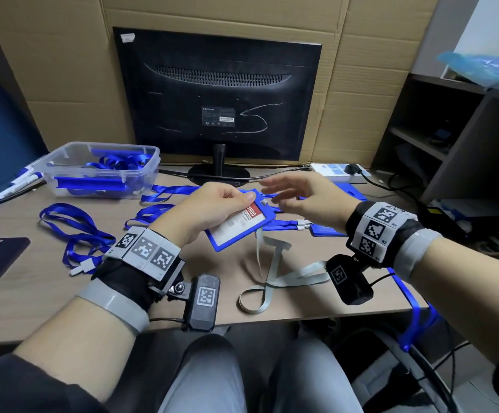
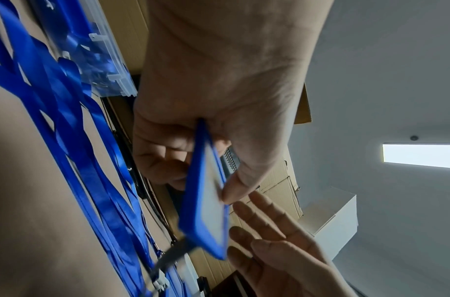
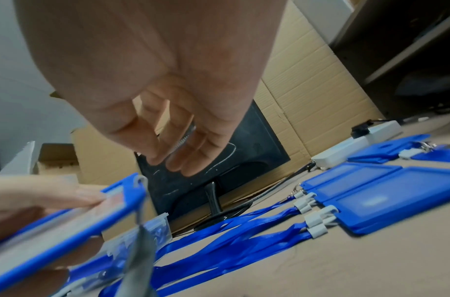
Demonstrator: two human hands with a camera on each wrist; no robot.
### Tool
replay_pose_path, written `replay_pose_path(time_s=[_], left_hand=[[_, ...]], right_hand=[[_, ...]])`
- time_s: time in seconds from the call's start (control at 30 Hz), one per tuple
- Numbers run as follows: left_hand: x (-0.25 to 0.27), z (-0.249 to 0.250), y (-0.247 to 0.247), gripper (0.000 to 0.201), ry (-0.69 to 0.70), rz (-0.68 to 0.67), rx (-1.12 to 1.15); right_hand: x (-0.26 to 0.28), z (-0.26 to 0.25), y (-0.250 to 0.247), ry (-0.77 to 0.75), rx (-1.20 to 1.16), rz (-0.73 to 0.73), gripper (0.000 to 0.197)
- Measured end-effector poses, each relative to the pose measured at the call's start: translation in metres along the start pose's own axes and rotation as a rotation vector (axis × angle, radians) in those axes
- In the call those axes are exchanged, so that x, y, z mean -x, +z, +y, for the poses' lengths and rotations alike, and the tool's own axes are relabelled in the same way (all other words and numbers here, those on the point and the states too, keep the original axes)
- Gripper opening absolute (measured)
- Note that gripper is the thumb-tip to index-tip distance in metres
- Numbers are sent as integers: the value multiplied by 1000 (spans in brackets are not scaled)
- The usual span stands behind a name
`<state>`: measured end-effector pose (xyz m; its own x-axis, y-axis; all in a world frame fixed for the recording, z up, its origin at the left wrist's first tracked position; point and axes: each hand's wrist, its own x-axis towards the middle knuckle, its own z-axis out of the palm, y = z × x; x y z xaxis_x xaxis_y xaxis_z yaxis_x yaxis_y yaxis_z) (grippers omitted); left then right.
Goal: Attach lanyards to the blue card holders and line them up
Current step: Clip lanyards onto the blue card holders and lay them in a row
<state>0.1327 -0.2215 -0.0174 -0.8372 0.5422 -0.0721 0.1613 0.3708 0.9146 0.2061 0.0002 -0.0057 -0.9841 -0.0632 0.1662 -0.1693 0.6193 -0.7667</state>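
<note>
Nearest me, a grey lanyard (image 1: 275, 275) trails loose on the desk (image 1: 48, 293), its clip hooked into the blue card holder (image 1: 239, 225) that my left hand (image 1: 209, 210) pinches by its top edge above the desk. My right hand (image 1: 304, 195) hovers just beside, fingers spread, empty. Beyond it, finished holders (image 3: 386, 197) lie side by side with blue lanyards clipped on. Further left, loose blue lanyards (image 1: 72, 231) and a stocked clear bin (image 1: 99, 168) suggest several remain.
</note>
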Motion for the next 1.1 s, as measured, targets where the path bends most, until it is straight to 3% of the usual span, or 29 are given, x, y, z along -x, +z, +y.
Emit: replay_pose_path(time_s=[0.07, 0.17, 0.23, 0.27, 0.37, 0.43, 0.6, 0.67, 0.8, 0.93, 1.03, 1.1], left_hand=[[-1, 3, 1, 9, -37, 23, 18], [-1, 5, 2, 18, -65, 37, 99], [-5, 3, 3, 26, -61, 59, 194], [-6, 2, 3, 29, -58, 59, 268], [-8, 4, 7, 30, -46, 51, 534], [-7, 7, 9, 30, -53, 68, 645], [-7, 5, 5, 54, -62, 154, 486], [-5, 8, -1, 54, -60, 177, 429], [0, 14, -8, 57, -90, -46, 507], [3, 14, 0, 22, -21, 51, 371], [-1, 11, 1, 25, -78, 111, 415], [1, 11, -1, 17, -128, 59, 406]], right_hand=[[0, -4, 0, -11, -28, 83, 56], [1, -11, 2, -97, 100, 177, 40], [-1, -14, 6, -47, 44, 281, 16], [-4, -14, 7, 32, -34, 296, 23], [-5, -17, 3, 335, -196, 89, 69], [-1, -17, 3, 369, -257, -72, 63], [3, -16, 2, 239, -421, 46, 16], [4, -19, -3, 215, -453, 84, 16], [4, -22, -7, 210, -497, 172, 22], [1, -10, -12, 254, -371, 364, 18], [2, 7, -18, 361, -273, 443, 24], [5, 16, -20, 457, -238, 457, 25]])
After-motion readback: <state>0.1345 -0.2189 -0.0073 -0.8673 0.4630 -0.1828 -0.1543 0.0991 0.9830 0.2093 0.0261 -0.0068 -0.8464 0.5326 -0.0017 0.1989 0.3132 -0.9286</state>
